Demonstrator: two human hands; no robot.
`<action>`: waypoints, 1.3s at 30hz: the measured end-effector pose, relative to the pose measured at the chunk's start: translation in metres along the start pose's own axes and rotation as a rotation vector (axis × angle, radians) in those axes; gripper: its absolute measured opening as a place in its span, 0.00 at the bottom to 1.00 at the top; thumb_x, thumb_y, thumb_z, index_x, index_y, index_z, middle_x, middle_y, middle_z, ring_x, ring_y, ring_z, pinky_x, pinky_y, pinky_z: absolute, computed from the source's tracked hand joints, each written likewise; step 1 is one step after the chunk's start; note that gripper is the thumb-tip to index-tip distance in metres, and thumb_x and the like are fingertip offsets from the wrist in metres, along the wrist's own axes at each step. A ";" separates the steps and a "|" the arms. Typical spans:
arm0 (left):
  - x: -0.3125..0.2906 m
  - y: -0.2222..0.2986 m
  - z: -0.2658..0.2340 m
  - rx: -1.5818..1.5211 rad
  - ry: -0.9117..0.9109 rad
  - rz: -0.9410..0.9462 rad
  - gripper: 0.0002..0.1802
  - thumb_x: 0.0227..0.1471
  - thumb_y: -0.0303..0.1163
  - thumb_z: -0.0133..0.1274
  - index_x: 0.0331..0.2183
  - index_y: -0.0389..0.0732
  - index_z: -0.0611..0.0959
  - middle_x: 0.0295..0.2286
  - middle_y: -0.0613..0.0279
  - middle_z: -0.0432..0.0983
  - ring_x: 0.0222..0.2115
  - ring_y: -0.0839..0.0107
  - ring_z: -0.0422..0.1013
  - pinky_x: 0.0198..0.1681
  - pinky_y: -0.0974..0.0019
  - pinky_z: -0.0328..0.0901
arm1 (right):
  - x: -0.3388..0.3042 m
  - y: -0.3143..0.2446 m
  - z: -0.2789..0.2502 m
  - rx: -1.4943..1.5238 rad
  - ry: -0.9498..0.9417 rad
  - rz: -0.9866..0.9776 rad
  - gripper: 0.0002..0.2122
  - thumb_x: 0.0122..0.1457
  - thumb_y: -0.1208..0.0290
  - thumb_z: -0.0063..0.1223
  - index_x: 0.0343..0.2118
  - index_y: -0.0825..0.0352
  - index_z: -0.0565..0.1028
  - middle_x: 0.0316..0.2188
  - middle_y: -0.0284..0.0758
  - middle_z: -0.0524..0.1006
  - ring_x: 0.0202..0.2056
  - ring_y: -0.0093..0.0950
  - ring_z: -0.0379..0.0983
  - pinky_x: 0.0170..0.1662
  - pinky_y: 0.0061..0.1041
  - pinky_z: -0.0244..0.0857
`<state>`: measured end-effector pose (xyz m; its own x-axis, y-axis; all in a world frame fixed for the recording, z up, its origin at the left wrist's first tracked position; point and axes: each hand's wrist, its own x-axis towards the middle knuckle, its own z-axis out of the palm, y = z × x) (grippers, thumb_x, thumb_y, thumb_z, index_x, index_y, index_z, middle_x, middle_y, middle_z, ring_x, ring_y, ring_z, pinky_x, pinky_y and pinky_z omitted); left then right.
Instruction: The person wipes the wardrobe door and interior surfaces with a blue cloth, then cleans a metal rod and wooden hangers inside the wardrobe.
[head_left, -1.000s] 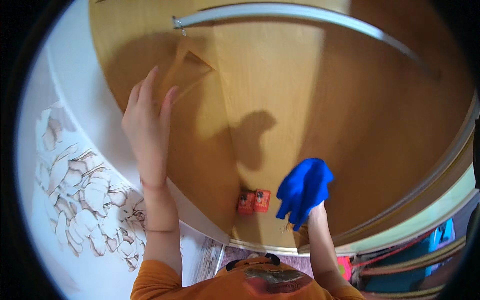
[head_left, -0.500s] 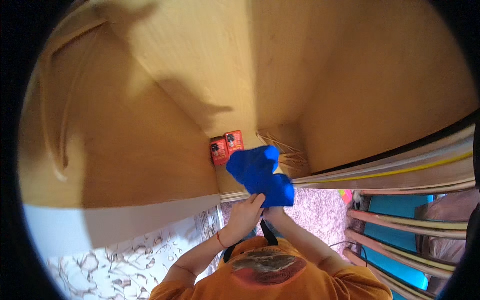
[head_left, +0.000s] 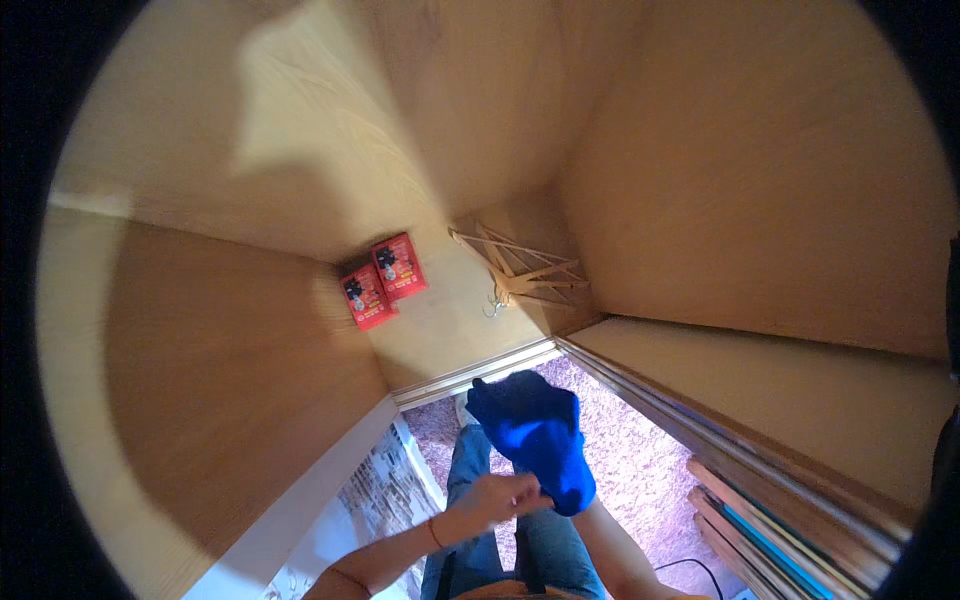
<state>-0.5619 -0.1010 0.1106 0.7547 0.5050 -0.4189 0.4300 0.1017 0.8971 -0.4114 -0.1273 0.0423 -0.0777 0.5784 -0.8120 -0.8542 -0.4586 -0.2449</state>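
Observation:
A blue cloth mitt [head_left: 535, 425] covers my right hand; my right forearm [head_left: 612, 545] runs into its cuff, and the fingers inside are hidden. My left hand [head_left: 498, 498], slightly blurred, is closed at the cuff edge, its fingertips gripping the cloth. The mitt's far end hangs in front of the cabinet's front rail, above the carpet. Beyond it, two red boxes [head_left: 382, 282] stand side by side on the cabinet floor, against the left wall. Wooden hangers [head_left: 515, 280] lie heaped to their right, one metal hook showing.
Wooden cabinet walls rise left [head_left: 230, 330] and right [head_left: 760, 180]. A sliding-door track [head_left: 480, 372] edges the cabinet floor. Pink carpet [head_left: 640, 430] lies beneath, with a black cable [head_left: 700, 565]. Slatted furniture [head_left: 770, 530] stands at lower right, a white patterned panel [head_left: 385, 490] at lower left.
My view has tipped and turned, showing more of the hangers and my jeans. The mitt has come back toward me, off the cabinet floor area, and sits farther over my right hand.

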 end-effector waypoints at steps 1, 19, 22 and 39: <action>0.023 -0.018 -0.016 0.076 0.166 -0.026 0.14 0.56 0.43 0.54 0.27 0.43 0.78 0.19 0.58 0.76 0.18 0.70 0.74 0.22 0.65 0.67 | 0.010 -0.007 -0.007 0.000 0.017 -0.010 0.12 0.62 0.58 0.47 0.43 0.59 0.70 0.38 0.34 0.75 0.38 0.28 0.72 0.43 0.30 0.68; 0.455 -0.544 -0.025 -1.145 0.826 -0.854 0.13 0.58 0.38 0.48 0.39 0.42 0.80 0.27 0.62 0.79 0.33 0.58 0.78 0.34 0.59 0.74 | 0.115 0.041 -0.161 0.085 0.272 0.092 0.12 0.63 0.58 0.47 0.42 0.60 0.70 0.36 0.34 0.75 0.36 0.27 0.72 0.39 0.28 0.68; 0.465 -0.602 -0.021 -1.373 0.842 -0.639 0.09 0.59 0.36 0.46 0.32 0.42 0.76 0.23 0.64 0.73 0.35 0.59 0.78 0.40 0.56 0.72 | 0.122 0.037 -0.163 0.084 0.268 0.100 0.12 0.63 0.58 0.47 0.42 0.60 0.70 0.36 0.34 0.75 0.36 0.27 0.72 0.39 0.28 0.68; 0.336 -0.392 -0.095 -1.192 1.217 0.071 0.06 0.62 0.26 0.41 0.34 0.39 0.61 0.41 0.33 0.71 0.46 0.47 0.71 0.54 0.51 0.66 | 0.065 -0.009 -0.096 0.000 0.168 -0.009 0.12 0.63 0.59 0.47 0.42 0.62 0.69 0.34 0.35 0.74 0.33 0.26 0.73 0.35 0.26 0.69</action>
<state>-0.5245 0.1103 -0.3685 -0.2751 0.7937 -0.5426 -0.5937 0.3036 0.7452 -0.3592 -0.1502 -0.0588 0.0166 0.4614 -0.8870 -0.8545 -0.4541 -0.2522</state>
